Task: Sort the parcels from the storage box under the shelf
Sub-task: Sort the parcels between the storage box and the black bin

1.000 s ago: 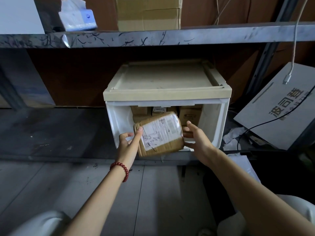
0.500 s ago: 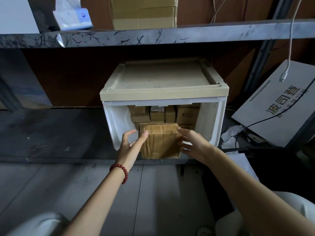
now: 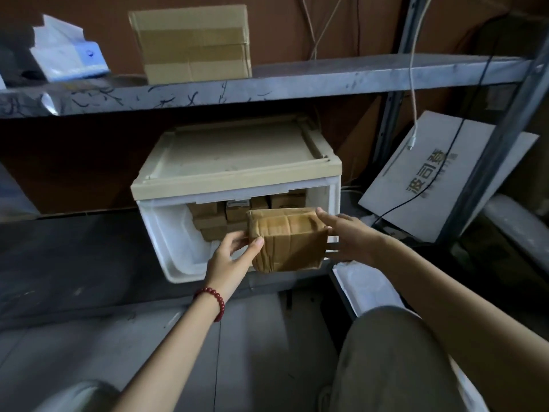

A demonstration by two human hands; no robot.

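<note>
I hold one parcel (image 3: 286, 240) in front of the open mouth of the box (image 3: 237, 162), low toward its 4 o'clock corner. The box sits under the shelf (image 3: 267, 81). The parcel is brown and wrapped in tape. Its long axis runs from 9 to 3 o'clock, close to level, and a broad taped face is turned toward me.

My left hand (image 3: 230, 257) grips the 9 o'clock end, with the thumb pressed on the front face and the fingers curled round behind. My right hand (image 3: 347, 236) is at the 3 o'clock end. Its fingers are spread and nearly straight, laid against that end rather than wrapped round it, and the forefinger reaches up to the top corner.

Deep in the box, at 11 to 12 o'clock from the parcel, are small parcels (image 3: 208, 212) stacked against the back. I can make out six; the one I hold hides whatever lies behind it.

One carton (image 3: 193, 43) stands on the shelf at the box's 12 o'clock. One lettered board (image 3: 430, 173) leans at its 3 o'clock. I wear one red bracelet (image 3: 214, 298) on the left wrist.
</note>
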